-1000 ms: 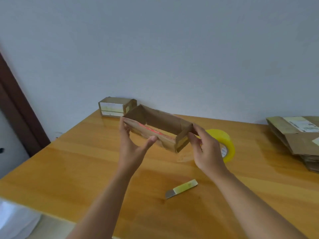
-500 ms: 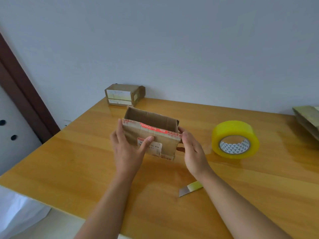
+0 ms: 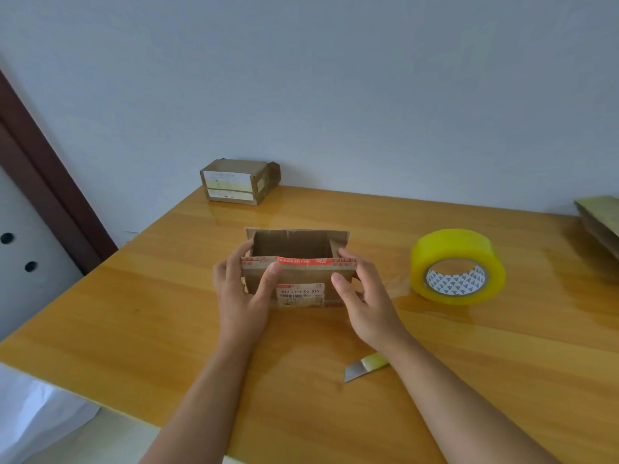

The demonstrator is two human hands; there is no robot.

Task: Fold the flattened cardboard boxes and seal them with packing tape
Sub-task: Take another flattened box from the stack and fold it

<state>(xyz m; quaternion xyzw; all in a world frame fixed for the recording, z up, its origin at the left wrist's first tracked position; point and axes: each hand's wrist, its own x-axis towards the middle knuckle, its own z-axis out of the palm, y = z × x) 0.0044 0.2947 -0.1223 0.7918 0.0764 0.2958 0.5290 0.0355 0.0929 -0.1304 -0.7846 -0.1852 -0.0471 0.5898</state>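
The open cardboard box [image 3: 298, 266] stood on the surface [image 3: 134, 313] directly between the two hands, with its opening turned upward and its flaps not yet folded in. Its long axis ran from left to right, across the person's body, so each hand met one short end of it. The left hand [image 3: 243, 296] held the left end: its thumb lay on the near wall and its fingers curled around the left corner. The right hand [image 3: 365, 296] held the right end in the same way, with its thumb on the near wall beside the white label and its fingers behind the right corner. Both hands were therefore closed around the box, and none of them was free.

The roll of yellow packing tape [image 3: 458, 266] stood on the surface to the right of the right hand, near but apart from it, so the right hand was clearly the nearer one to take it. A small cutter [image 3: 366, 366] lay below the right wrist, partly hidden by the forearm. A finished small box [image 3: 239, 180] sat far ahead of the left hand, against the wall. Flat cardboard [image 3: 599, 219] lay far to the right.

I judge that the top flaps must be folded first, before the tape.
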